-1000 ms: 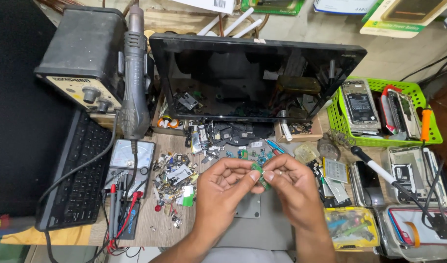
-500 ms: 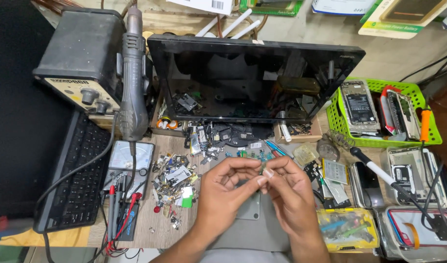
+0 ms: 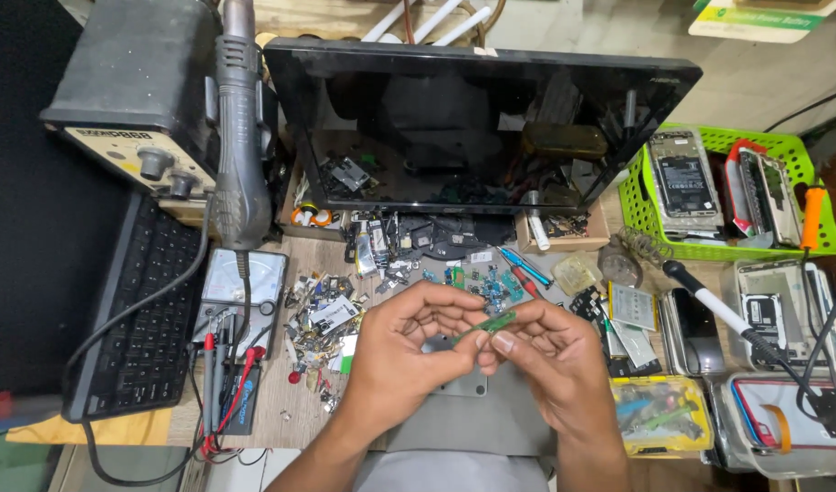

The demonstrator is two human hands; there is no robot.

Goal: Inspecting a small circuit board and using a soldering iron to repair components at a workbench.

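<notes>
My left hand (image 3: 409, 351) and my right hand (image 3: 550, 355) meet above the middle of a cluttered workbench. Between their fingertips they pinch a small, thin green circuit strip (image 3: 486, 326), held roughly level, each hand at one end. Under the hands lies a grey metal plate (image 3: 477, 415) with a small hole. Loose metal scraps and small parts (image 3: 322, 314) are heaped just left of my left hand.
A dark tilted screen (image 3: 473, 128) stands behind. At left are a hot-air station (image 3: 136, 100) with its handle (image 3: 239, 146), a multimeter (image 3: 240, 287) and a black keyboard (image 3: 140, 319). At right are a green basket of phones (image 3: 737, 187), a soldering iron (image 3: 723, 314) and parts boxes (image 3: 659, 415).
Both hands have stayed together over the plate. The fingers have shifted on the green strip, which now shows more plainly between the fingertips. The view has tilted slightly.
</notes>
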